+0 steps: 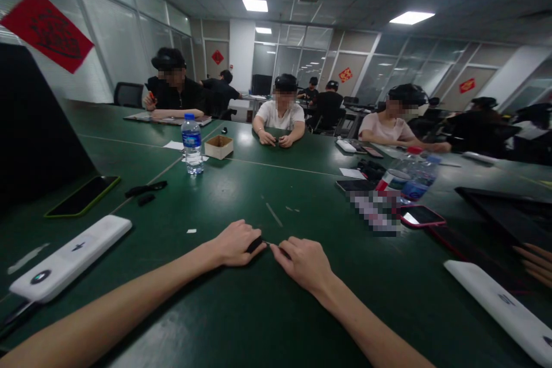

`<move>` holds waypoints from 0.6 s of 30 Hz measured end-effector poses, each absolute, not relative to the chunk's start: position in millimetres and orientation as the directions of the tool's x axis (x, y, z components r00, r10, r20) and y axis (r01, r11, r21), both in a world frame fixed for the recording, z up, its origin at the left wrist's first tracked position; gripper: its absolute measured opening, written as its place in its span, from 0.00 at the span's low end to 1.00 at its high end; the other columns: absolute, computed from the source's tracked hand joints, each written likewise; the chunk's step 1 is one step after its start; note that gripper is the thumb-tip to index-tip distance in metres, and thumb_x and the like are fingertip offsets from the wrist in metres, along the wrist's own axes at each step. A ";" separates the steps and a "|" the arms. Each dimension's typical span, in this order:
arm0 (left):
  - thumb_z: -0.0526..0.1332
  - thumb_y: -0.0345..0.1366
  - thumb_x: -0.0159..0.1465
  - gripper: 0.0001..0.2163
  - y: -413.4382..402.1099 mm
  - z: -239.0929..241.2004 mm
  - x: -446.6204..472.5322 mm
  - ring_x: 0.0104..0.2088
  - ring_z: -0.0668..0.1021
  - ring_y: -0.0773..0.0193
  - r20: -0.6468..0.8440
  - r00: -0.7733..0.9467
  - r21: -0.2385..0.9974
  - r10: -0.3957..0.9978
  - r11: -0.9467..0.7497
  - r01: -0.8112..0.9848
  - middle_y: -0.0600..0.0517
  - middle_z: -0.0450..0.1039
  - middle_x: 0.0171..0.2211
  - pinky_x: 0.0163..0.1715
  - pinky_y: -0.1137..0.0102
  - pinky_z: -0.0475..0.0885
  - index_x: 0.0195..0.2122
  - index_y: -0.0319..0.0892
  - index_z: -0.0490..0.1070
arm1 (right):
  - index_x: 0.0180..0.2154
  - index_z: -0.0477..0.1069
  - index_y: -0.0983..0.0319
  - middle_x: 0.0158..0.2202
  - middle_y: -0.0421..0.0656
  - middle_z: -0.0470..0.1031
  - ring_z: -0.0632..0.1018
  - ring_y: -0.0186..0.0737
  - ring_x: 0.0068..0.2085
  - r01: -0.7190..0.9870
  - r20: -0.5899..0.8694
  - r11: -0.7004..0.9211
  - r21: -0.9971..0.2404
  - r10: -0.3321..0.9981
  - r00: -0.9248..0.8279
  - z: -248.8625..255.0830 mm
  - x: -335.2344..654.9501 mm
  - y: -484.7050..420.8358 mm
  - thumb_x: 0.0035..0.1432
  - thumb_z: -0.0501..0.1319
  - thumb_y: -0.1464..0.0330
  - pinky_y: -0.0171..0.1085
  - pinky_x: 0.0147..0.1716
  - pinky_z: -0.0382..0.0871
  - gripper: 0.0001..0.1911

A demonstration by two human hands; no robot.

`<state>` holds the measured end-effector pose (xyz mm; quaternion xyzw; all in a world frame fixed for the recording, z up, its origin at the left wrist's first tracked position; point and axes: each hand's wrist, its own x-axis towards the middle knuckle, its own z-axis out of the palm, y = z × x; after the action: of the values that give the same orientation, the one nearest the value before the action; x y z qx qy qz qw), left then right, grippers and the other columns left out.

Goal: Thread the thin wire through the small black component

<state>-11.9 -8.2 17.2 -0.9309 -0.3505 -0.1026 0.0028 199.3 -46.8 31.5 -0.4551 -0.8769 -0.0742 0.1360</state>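
Observation:
Close together over the green table [207, 310], my two hands meet near the middle of the view. My left hand [236, 241] is closed around a small black object [254, 245], whose kind I cannot make out. From it a thin, pale bit [268, 243] reaches toward the fingertips of my right hand [305, 263]. The right fingers are curled, with thumb and forefinger pinched at that thin end; what they grip is too small to name. A small white scrap [191, 231] lies left of my left hand.
A white power bank [71, 259] and a green-edged phone [83, 195] lie at left. Beyond stand a water bottle [192, 146] and an open box [219, 148]. At right are more bottles [420, 178], a pink-edged phone [422, 216] and another white device [495, 299]. People sit opposite.

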 end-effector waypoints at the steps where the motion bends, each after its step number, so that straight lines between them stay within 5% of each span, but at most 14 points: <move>1: 0.46 0.45 0.69 0.16 -8.2 17.6 -11.8 0.30 0.76 0.57 0.191 0.733 0.065 0.653 -0.753 0.655 0.48 0.72 0.28 0.37 0.63 0.66 0.33 0.41 0.65 | 0.30 0.75 0.62 0.26 0.41 0.74 0.68 0.27 0.22 0.817 0.301 0.577 0.004 0.778 -0.551 32.2 199.8 -47.0 0.67 0.46 0.60 0.29 0.23 0.54 0.24; 18: 0.48 0.44 0.68 0.15 -7.9 15.8 -11.5 0.31 0.76 0.58 0.191 0.731 0.051 0.655 -0.750 0.659 0.48 0.73 0.28 0.36 0.65 0.65 0.32 0.41 0.65 | 0.31 0.75 0.62 0.28 0.43 0.75 0.70 0.29 0.23 0.830 0.279 0.556 0.028 0.793 -0.541 33.1 197.0 -50.0 0.67 0.46 0.60 0.29 0.23 0.57 0.24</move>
<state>-11.5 -7.9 15.8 -0.9303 -0.3532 -0.0987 0.0098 197.0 -50.0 33.1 -0.4644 -0.8743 -0.0786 0.1176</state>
